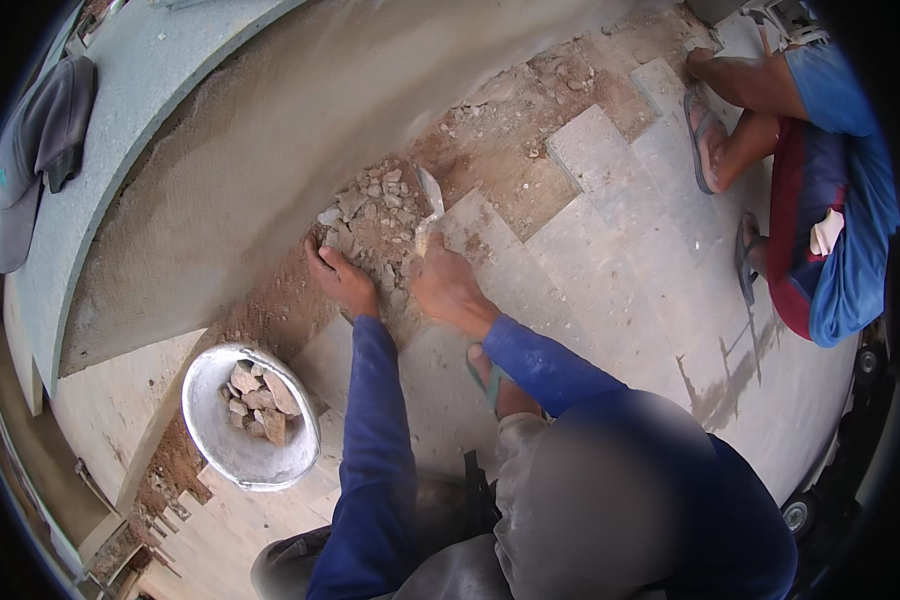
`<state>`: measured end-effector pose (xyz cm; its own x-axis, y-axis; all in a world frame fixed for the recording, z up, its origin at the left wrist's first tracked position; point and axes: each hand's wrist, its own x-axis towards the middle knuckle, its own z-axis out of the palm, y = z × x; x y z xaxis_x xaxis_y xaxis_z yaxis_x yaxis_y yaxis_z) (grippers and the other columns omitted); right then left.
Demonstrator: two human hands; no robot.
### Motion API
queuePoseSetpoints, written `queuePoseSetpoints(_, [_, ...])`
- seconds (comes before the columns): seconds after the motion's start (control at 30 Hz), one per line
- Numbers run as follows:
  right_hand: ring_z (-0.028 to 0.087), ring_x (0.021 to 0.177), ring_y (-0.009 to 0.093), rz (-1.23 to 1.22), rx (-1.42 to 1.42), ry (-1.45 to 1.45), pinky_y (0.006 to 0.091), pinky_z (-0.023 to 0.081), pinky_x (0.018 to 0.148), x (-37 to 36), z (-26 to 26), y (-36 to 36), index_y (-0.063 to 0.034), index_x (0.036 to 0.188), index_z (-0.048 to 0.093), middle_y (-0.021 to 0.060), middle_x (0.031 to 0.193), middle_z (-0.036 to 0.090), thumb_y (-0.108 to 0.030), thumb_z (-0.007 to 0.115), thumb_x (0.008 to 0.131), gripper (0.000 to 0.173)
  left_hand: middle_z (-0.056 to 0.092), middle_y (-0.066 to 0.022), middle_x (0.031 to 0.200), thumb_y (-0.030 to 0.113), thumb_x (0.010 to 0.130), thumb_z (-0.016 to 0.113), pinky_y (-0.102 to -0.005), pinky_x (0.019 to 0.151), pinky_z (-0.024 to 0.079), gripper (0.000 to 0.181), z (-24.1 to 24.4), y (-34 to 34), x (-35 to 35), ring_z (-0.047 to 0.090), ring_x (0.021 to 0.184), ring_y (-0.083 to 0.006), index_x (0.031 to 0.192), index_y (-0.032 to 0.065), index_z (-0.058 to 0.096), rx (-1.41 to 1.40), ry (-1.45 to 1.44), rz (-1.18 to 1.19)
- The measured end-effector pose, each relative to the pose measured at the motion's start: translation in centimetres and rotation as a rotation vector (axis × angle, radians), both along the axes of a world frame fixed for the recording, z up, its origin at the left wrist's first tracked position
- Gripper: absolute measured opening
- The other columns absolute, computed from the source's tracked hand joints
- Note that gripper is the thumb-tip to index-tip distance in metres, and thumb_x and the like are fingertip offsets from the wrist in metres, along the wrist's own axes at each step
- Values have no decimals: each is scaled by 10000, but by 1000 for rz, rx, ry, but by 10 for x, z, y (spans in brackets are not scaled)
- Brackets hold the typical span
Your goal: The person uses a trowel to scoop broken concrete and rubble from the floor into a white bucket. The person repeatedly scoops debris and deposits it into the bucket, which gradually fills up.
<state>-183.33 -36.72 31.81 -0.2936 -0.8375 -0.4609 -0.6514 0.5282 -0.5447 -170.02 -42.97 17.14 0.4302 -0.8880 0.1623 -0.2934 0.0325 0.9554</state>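
My right hand (448, 281) is closed around the handle of a pointed trowel (430, 196), whose blade lies over the dirt beside the paving edge. My left hand (343, 277) rests at the near side of a heap of broken stones (375, 206), its fingers partly spread and the palm turned towards the rubble. Whether it touches a stone cannot be told. A whitish bucket (214, 442) with several reddish stone chunks (264, 399) inside stands to the lower left of my left hand.
A rendered wall (270, 150) with a pale stone ledge (131, 97) runs along the left; a dark cap (49, 139) lies on the ledge. Stepped paving slabs (607, 225) border the dirt strip. Another person in sandals (840, 187) crouches at the right. Parked vehicles stand beyond.
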Motion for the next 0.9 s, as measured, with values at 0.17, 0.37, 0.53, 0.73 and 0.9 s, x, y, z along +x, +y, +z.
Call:
queuePoseSetpoints(0.17, [661, 891, 511, -2, 16, 33, 541, 527, 813, -27, -10, -19, 179, 1348, 301, 383, 924, 648, -211, 517, 941, 604, 504, -257, 1424, 440, 1064, 377, -433, 1139, 314, 631, 2, 5, -17, 467, 1331, -362, 1406, -84, 462, 12, 16, -24])
queuePoseSetpoints(0.37, [670, 875, 489, 40, -144, -244, 543, 515, 781, 16, 10, 24, 88, 1397, 322, 334, 913, 673, -305, 507, 995, 592, 488, -254, 1444, 445, 1065, 367, -432, 1143, 309, 636, 6, 6, 4, 454, 1348, -355, 1419, -77, 454, 10, 119, -33])
queuePoseSetpoints(0.53, [704, 752, 368, 143, -97, -238, 469, 548, 695, -19, -27, 8, 40, 1294, 506, 235, 889, 704, -342, 529, 1008, 478, 518, -265, 1401, 499, 1067, 293, -429, 1129, 324, 706, 6, 5, 4, 481, 1315, -353, 1393, -103, 468, -17, 67, -19])
queuePoseSetpoints(0.73, [721, 795, 248, -481, 7, -473, 371, 584, 666, -86, -56, -97, -11, 1176, 603, 148, 882, 698, -224, 513, 987, 299, 494, -274, 1433, 412, 1065, 383, -421, 1144, 318, 631, 4, 3, 14, 462, 1347, -354, 1404, -115, 447, -12, 38, -27])
queuePoseSetpoints(0.9, [703, 737, 285, -798, -75, -689, 420, 639, 603, -85, -74, -116, 45, 1171, 496, 176, 988, 586, -135, 452, 980, 267, 509, -263, 1425, 402, 1057, 406, -420, 1142, 320, 616, 3, 5, 6, 473, 1339, -357, 1404, -104, 459, -15, 61, -27])
